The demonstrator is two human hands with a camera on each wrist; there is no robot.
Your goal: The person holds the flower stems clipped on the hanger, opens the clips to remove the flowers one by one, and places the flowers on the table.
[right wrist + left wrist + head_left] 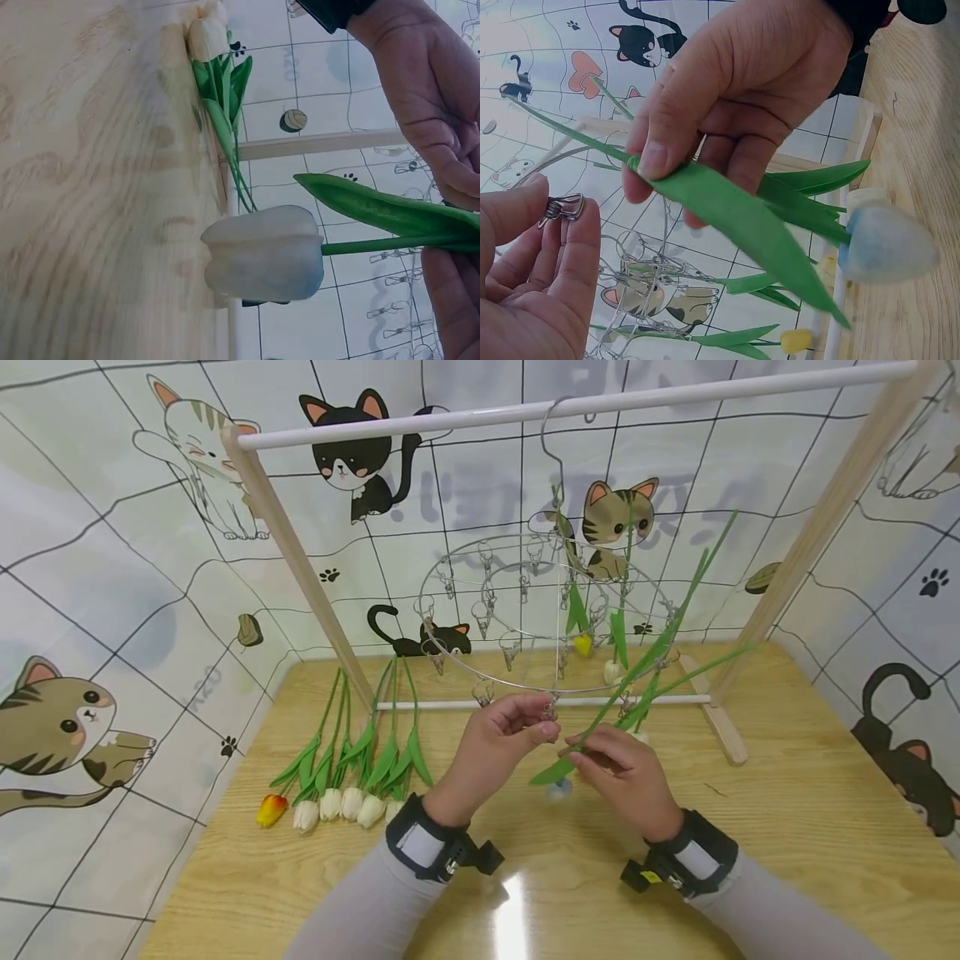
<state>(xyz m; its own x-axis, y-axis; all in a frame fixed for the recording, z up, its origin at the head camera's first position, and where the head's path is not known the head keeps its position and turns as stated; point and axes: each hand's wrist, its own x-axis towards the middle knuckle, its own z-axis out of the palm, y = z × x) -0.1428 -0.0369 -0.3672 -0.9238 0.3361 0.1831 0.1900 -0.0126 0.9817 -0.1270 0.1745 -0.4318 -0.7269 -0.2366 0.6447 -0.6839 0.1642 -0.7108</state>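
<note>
My left hand point(498, 745) pinches a small metal clip point(564, 207) at the front rim of a round wire clip hanger point(491, 681). Beside it, my right hand point(628, 781) holds an artificial tulip point(262, 253) by its green stem and leaf, between thumb and fingers. The tulip's pale bluish-white bloom points down toward the table in the head view, and its stem slants up to the right. Just behind, a yellow tulip point(582, 644) and a white tulip point(612, 672) hang bloom-down from the hanger.
The hanger hooks over the white top rod point(420, 423) of a wooden-legged rack point(300, 568). On the wooden table point(585, 893), several white tulips point(351, 803) and a red-yellow tulip point(272, 810) lie at the left. A cat-print sheet point(465, 485) stands behind.
</note>
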